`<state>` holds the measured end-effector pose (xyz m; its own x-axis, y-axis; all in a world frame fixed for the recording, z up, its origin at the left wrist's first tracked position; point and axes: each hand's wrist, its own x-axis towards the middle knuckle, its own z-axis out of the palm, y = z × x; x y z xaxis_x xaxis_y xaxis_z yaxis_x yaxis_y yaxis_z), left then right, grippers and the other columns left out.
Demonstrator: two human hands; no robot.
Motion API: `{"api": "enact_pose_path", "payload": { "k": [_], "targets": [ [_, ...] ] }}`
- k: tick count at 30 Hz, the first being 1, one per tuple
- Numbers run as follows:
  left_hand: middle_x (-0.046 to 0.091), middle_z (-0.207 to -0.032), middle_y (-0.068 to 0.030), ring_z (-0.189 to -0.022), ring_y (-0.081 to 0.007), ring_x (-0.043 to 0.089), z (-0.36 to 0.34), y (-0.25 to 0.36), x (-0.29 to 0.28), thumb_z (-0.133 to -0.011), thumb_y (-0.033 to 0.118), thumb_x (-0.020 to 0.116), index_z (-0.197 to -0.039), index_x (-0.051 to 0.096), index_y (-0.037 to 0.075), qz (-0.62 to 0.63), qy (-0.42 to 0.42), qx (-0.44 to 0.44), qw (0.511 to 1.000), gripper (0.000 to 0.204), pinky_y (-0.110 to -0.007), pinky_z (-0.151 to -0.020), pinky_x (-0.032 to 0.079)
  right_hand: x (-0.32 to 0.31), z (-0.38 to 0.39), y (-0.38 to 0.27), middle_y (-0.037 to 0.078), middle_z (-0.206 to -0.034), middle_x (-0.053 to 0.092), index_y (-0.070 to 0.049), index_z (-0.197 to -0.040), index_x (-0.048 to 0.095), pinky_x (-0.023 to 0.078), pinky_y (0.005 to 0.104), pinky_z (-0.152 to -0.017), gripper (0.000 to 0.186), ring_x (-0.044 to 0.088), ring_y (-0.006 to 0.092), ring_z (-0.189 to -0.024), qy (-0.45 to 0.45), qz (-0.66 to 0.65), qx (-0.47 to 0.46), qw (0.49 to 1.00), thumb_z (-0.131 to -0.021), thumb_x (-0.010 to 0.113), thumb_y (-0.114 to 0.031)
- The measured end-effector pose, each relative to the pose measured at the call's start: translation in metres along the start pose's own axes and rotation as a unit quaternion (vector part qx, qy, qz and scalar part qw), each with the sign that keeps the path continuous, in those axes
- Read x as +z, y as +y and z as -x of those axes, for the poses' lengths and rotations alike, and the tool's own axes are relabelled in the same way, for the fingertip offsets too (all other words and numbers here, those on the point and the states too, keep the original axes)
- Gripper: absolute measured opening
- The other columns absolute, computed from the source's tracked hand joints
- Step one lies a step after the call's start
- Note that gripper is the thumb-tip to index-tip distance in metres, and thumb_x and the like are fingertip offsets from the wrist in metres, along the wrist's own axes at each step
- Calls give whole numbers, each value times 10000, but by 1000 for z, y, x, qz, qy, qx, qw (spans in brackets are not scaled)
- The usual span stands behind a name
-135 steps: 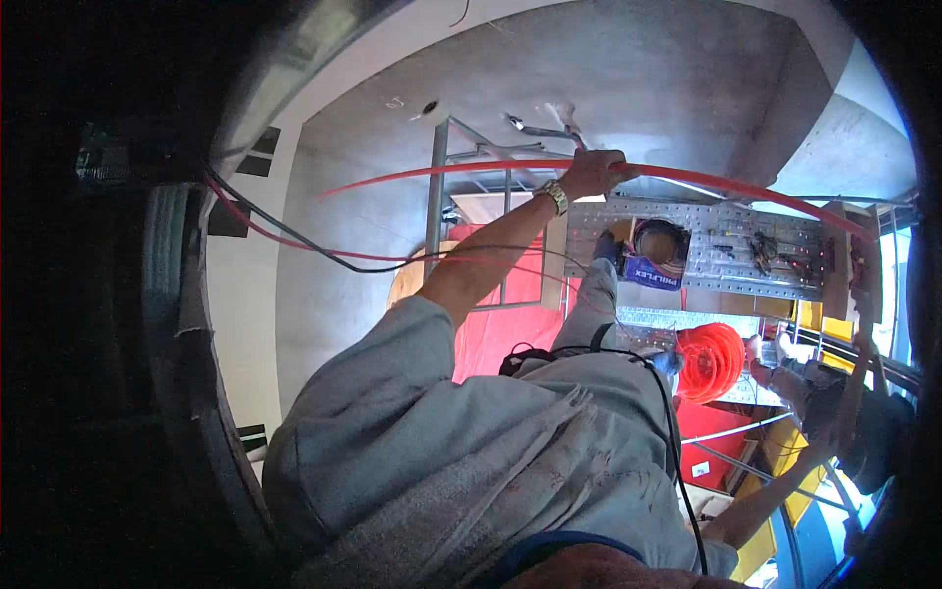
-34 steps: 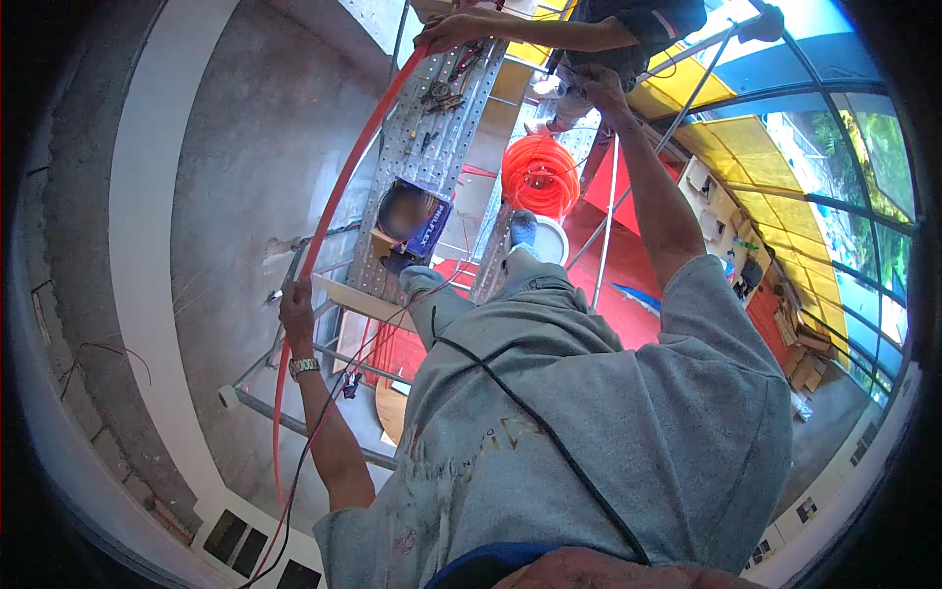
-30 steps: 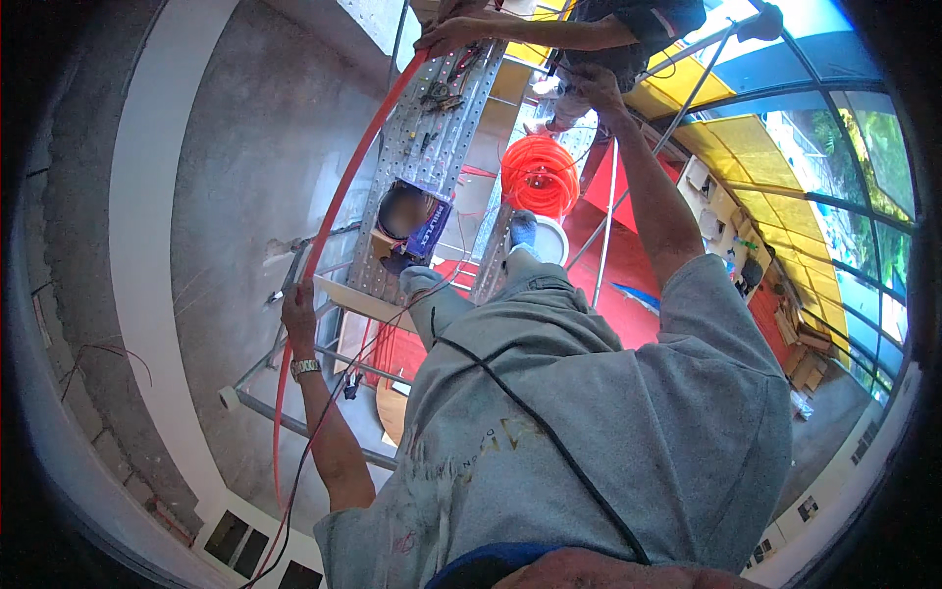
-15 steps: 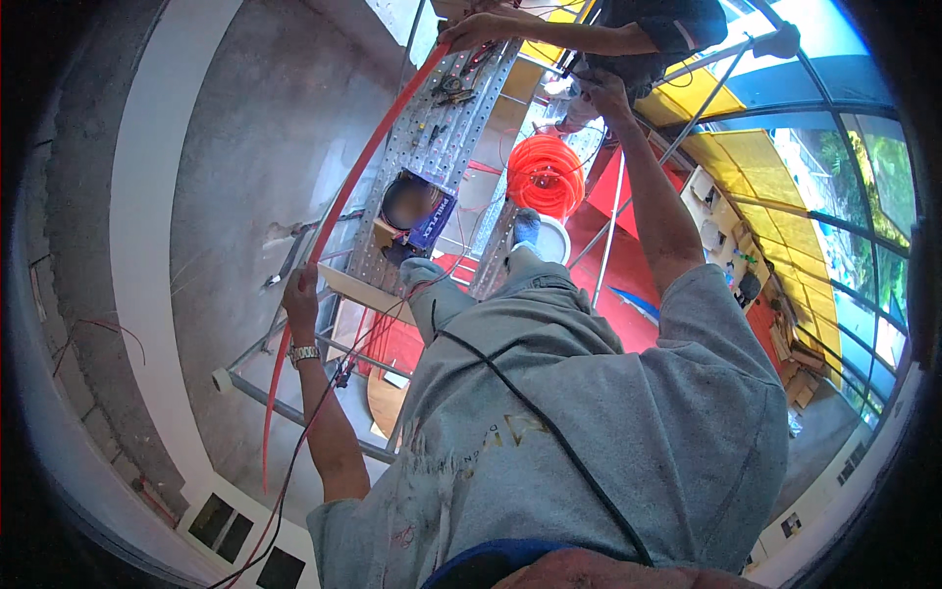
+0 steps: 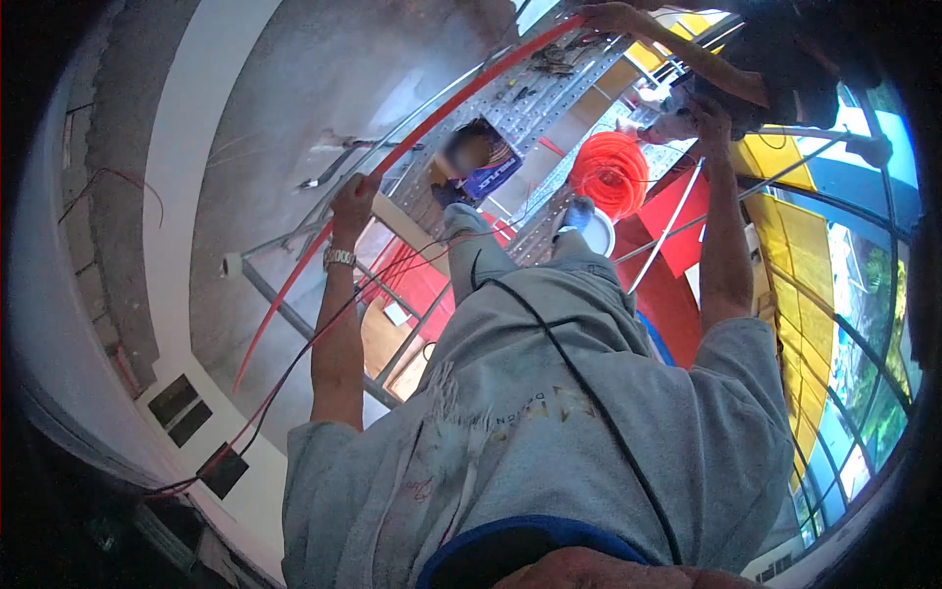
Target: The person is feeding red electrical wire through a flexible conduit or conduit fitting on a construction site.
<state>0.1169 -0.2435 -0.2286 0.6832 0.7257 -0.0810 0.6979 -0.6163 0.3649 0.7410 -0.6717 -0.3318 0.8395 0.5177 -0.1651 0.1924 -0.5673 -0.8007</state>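
Observation:
My left hand [image 5: 353, 206] is closed round a long red plastic tube [image 5: 422, 128]. The tube's lower end hangs free past my wrist, and its upper part runs up to the far side, where another person's hand [image 5: 605, 18] holds it. My right hand [image 5: 712, 126] reaches up at the far right with its fingers curled, beside the other person's dark clothing [image 5: 785, 59] and in line with a scaffold rail [image 5: 800, 137]. What it grips is hidden. An orange-red coil of tubing [image 5: 610, 175] lies on the platform beyond my feet.
I am on a perforated metal scaffold platform [image 5: 535, 118]. A blue box [image 5: 496, 177], a white bucket [image 5: 599, 236] and tools [image 5: 554, 64] are on it. Thin red and black cables [image 5: 309, 344] trail past my left arm. A concrete wall [image 5: 285, 108] stands left; a red floor shows below.
The view has turned, so the platform and the coil sit farther right. My left hand stays closed on the tube, which slants more. The other person's hand still holds its far end.

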Motion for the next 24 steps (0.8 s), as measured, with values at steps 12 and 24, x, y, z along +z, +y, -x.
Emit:
{"api": "enact_pose_path", "payload": {
  "k": [12,24],
  "targets": [
    [589,-781,-158,-705,-326,547,8,9,-9,-986,575,577,-909,619,34,44,-33,-54,997,548,-421,-676,443,2,16,-1,10,-751,615,6,-1014,739,475,302,-598,235,556,110,-649,35,-140,-179,973,-943,649,-199],
    [544,-735,-111,-670,-246,488,10,14,-11,-979,571,597,-861,603,32,59,-36,-65,995,552,-403,-650,422,10,16,-14,61,-833,689,5,-1092,746,499,288,-607,220,625,123,-654,30,-95,-69,993,-934,657,-119]
  ]
}}
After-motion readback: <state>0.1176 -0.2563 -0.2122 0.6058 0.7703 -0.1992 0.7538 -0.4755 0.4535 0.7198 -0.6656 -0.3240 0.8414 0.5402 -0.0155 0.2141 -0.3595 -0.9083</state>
